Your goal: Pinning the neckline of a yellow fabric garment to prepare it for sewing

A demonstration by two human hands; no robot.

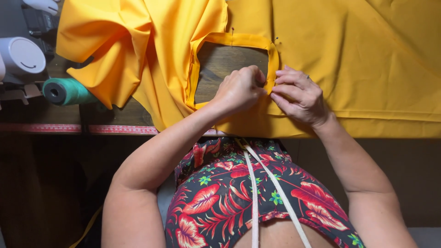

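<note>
Where the head view looks down on a dark wooden table (pixel 227 62), the following items lie in sight.

Item: yellow fabric (pixel 358 59), spread across the table top, bunched in folds at the left, smooth at the right, its lower edge hanging over the table's near side. A rectangular opening with a folded yellow border (pixel 239 40) is cut into it; bare wood shows through. Two pins stand near the border's upper edge, one at the top, one at the right corner.

Item: left hand (pixel 240 88), fingers curled narrow, pinching the border at the opening's lower right corner.

Item: right hand (pixel 299 95), fingers bent and close together, pressing the same strip from the right, fingertips touching the left hand's. A ring shows on one finger.

Item: green thread cone (pixel 69 91), lying on its side at the table's left, just beside the bunched cloth.

Item: white machine part (pixel 20 56), far left, partly cut off.

Item: red measuring tape (pixel 78 129) fixed along the table's front edge.

No containers appear in this view.
</note>
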